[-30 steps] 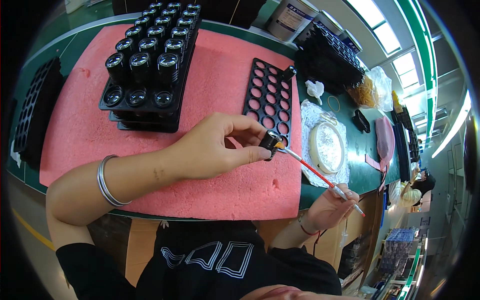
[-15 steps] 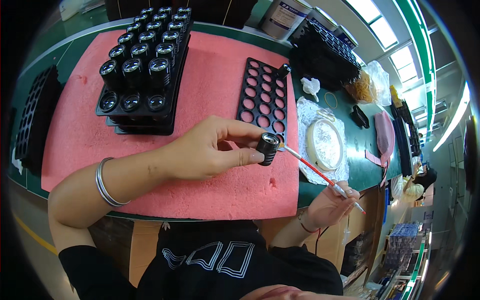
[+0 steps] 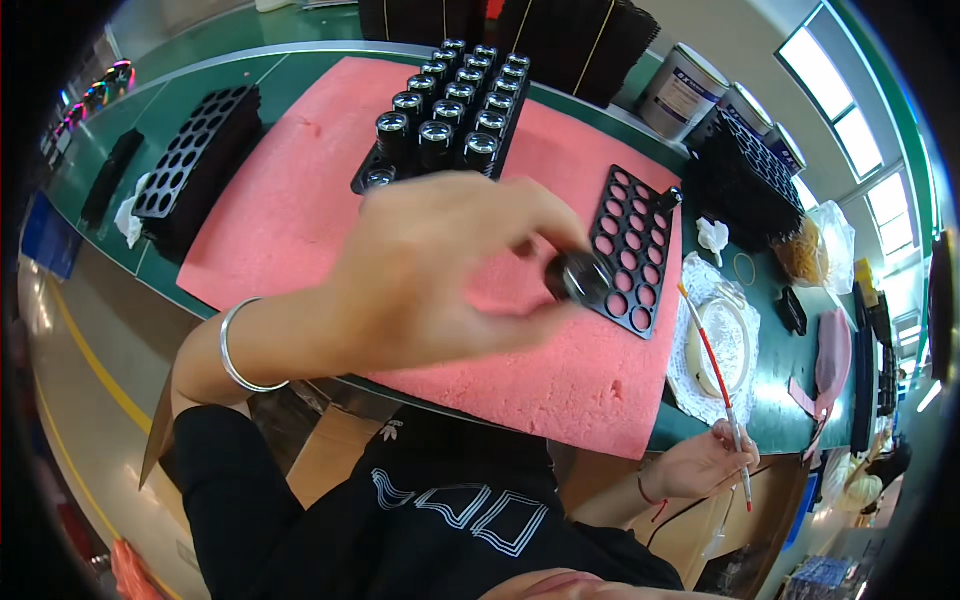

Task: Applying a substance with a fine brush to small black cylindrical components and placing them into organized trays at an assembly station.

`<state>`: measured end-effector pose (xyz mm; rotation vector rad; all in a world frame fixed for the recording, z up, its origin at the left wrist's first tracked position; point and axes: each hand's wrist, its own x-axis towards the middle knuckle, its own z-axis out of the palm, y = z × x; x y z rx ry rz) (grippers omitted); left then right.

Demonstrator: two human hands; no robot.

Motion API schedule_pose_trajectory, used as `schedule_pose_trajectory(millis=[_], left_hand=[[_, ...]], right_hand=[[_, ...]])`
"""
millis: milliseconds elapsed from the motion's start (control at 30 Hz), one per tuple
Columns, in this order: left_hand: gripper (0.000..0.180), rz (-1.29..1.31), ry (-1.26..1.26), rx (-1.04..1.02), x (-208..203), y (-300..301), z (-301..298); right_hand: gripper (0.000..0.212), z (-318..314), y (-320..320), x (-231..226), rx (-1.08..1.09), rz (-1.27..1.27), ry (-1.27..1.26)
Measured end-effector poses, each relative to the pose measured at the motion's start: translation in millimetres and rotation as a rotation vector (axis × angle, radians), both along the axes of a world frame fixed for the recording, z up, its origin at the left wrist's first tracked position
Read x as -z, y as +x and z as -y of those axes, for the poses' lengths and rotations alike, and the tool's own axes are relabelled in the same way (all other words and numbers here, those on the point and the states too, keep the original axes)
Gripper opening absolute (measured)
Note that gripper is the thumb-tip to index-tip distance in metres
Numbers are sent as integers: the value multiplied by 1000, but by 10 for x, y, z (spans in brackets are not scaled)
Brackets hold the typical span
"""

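Note:
Blurred by motion, my left hand (image 3: 420,270) is closed on a short black lens barrel (image 3: 583,278), pinched between thumb and fingers above the pink foam mat (image 3: 540,395). At the lower right, my right hand (image 3: 700,462) grips a thin paintbrush (image 3: 711,350) with a red handle, its bristles pointing up and away from the barrel. Beyond the left hand, several similar barrels (image 3: 435,140) stand upright in black trays (image 3: 364,180), partly hidden by that hand. A flat black tray with round holes (image 3: 632,262) lies at the right of the mat, with one small barrel (image 3: 670,199) at its far corner.
A round shallow dish (image 3: 697,350) sits on crumpled foil (image 3: 690,395) beside the mat. Black tray stacks stand at left (image 3: 195,165) and far right (image 3: 735,175). Metal cans (image 3: 683,95), a crumpled tissue (image 3: 713,237) and a plastic bag (image 3: 830,240) are on the green table (image 3: 765,390).
The view has swung left, so the table shifts rightward. The brush tip, earlier at the barrel, is now apart from it. My left hand has moved the barrel away.

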<state>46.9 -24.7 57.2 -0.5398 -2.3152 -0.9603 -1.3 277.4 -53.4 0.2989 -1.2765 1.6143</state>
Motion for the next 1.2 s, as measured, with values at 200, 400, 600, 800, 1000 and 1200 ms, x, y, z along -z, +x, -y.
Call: schedule_pose_trajectory(millis=[200, 400, 600, 800, 1000, 1200], left_hand=[[29, -149, -212, -457, 122, 23, 359], [26, 57, -147, -567, 148, -4, 337], [26, 75, -101, -576, 189, -13, 294], [31, -31, -185, -698, 94, 144, 95], [27, -88, -405, -300, 51, 73, -437], [41, 87, -437, -118, 401, -809, -962]], right_hand=[[23, 15, 5, -4, -19, -1, 24], [23, 8, 8, 6, -12, 1, 39], [23, 15, 22, -5, -2, -6, 44], [24, -33, 20, 33, -18, -7, 35], [24, -66, 3, 84, -129, -102, -35], [28, -77, -6, 81, -84, -112, -136]])
